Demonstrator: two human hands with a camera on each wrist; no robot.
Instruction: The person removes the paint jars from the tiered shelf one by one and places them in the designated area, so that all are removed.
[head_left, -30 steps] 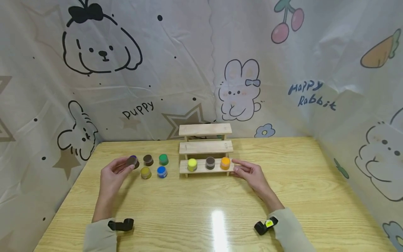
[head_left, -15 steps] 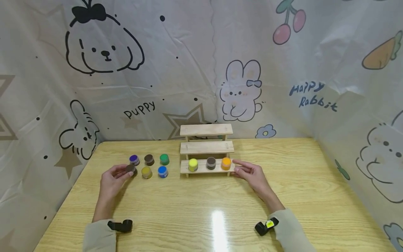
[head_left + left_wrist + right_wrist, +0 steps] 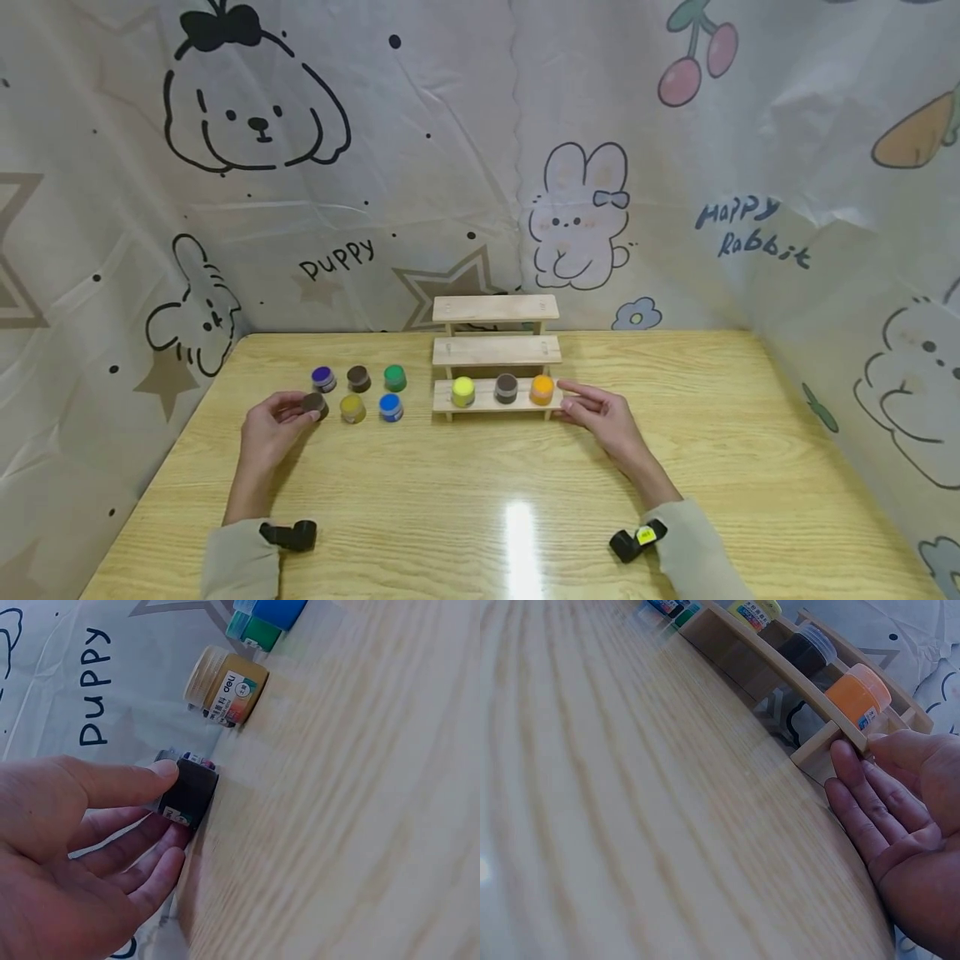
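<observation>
My left hand [image 3: 270, 429] pinches a small dark paint jar [image 3: 314, 406] between thumb and fingers at the left of the table. In the left wrist view the thumb lies on the upper side of this dark jar [image 3: 191, 787], which appears to touch the tabletop. Beside it are a mustard-yellow jar [image 3: 352, 408] and a blue jar [image 3: 390, 407]. Behind stand a purple jar [image 3: 323, 379], a brown jar [image 3: 358, 379] and a green jar [image 3: 394, 377]. My right hand [image 3: 603, 419] grips the right end of the lowest step of a three-step wooden rack [image 3: 497, 352], thumb above, fingers below.
On the rack's lowest step stand a lime-yellow jar [image 3: 462, 392], a dark jar [image 3: 506, 388] and an orange jar [image 3: 542, 390]. The wooden table [image 3: 420, 508] meets a printed cloth backdrop [image 3: 442, 167] at its back and sides.
My left hand has brought the dark jar down toward the front, uncovering the purple jar behind it. The right hand keeps its grip on the rack. The head view has shifted slightly.
</observation>
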